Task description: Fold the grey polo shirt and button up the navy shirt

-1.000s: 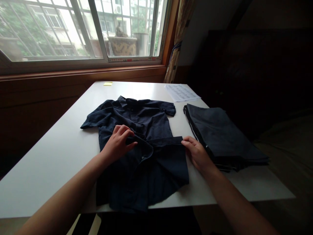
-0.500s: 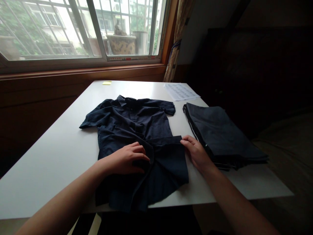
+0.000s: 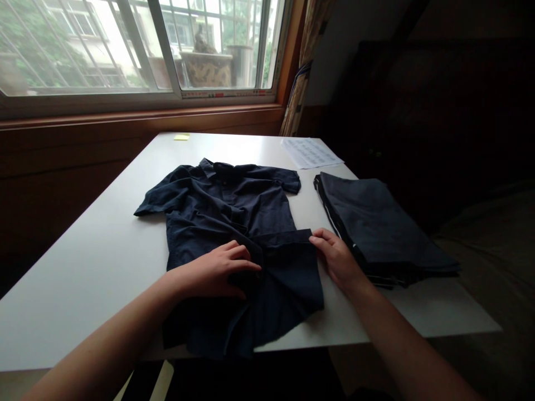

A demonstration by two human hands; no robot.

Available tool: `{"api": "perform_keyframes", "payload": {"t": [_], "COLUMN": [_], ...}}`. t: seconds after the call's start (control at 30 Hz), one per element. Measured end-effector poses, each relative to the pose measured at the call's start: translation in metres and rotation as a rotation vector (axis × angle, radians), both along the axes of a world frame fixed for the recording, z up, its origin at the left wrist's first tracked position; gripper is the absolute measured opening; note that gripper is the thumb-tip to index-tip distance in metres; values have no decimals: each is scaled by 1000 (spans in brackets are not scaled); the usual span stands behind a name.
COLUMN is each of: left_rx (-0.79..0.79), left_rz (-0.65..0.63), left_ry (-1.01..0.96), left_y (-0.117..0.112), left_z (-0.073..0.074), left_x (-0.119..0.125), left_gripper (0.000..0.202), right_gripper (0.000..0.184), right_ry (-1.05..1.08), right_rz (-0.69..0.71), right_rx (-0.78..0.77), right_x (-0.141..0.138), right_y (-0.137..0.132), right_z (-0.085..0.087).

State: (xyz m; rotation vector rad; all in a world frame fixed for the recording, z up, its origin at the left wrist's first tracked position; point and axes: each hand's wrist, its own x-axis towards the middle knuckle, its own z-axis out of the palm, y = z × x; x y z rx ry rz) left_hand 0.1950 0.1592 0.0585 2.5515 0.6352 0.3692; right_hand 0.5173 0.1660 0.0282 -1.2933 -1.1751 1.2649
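A dark navy short-sleeved shirt (image 3: pixel 234 211) lies spread on the white table (image 3: pixel 83 262), collar toward the window, its lower part folded up. My left hand (image 3: pixel 217 271) rests on the shirt's middle, fingers together and curled on the fabric near the button placket. My right hand (image 3: pixel 336 257) pinches the right corner of the folded-up hem at the shirt's right edge.
A stack of folded dark garments (image 3: pixel 376 228) sits at the right of the table. A printed sheet of paper (image 3: pixel 311 152) lies at the far right corner and a yellow sticky note (image 3: pixel 181 137) at the far edge. A window and wooden sill run behind.
My left hand slid from higher on the shirt down and to the right to the placket. My right hand stayed on the hem corner.
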Motion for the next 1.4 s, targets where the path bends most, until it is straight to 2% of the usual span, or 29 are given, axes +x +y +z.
{"api": "perform_keyframes", "payload": {"t": [0.1, 0.2, 0.33, 0.5, 0.6, 0.73, 0.8, 0.9, 1.0, 1.07, 1.17, 1.4], "left_rx": [-87, -168, -227, -244, -246, -251, -250, -242, -227, -219, -215, -211], "left_rz": [18, 60, 125, 75, 55, 48, 48, 48, 49, 50, 50, 41], "left_ry": [-10, -25, -69, -111, -127, -132, -127, -119, -116, -112, -106, -104], "left_y": [-1, 0, 4, 9, 10, 12, 13, 13, 13, 14, 14, 14], "left_z": [7, 10, 4, -3, -4, -8, -9, -9, -10, -11, -12, -11], "left_x": [-3, -6, -11, -13, -13, -13, -13, -13, -13, -13, -12, -13], "left_gripper": [61, 49, 33, 21, 20, 16, 15, 14, 12, 12, 11, 10], "right_gripper": [17, 17, 17, 16, 15, 23, 26, 33, 41, 45, 42, 33], "right_ry": [10, 10, -22, -257, -465, -711, -820, -907, -963, -993, -997, -873], "right_rz": [-5, -17, -46, -87, -147, -195, -110, 249, 618, 748, 826, 845], "right_rx": [-5, -1, 9, 102, 262, 689, 876, 1022, 1015, 980, 932, 877], "right_x": [0, 0, 2, 6, 4, -6, -14, -29, -45, -53, -57, -54], "right_y": [0, -1, 0, 2, 0, -10, -18, -30, -39, -42, -43, -40], "right_z": [0, -1, -2, -8, -6, 6, 13, 18, 17, 15, 12, 13]}}
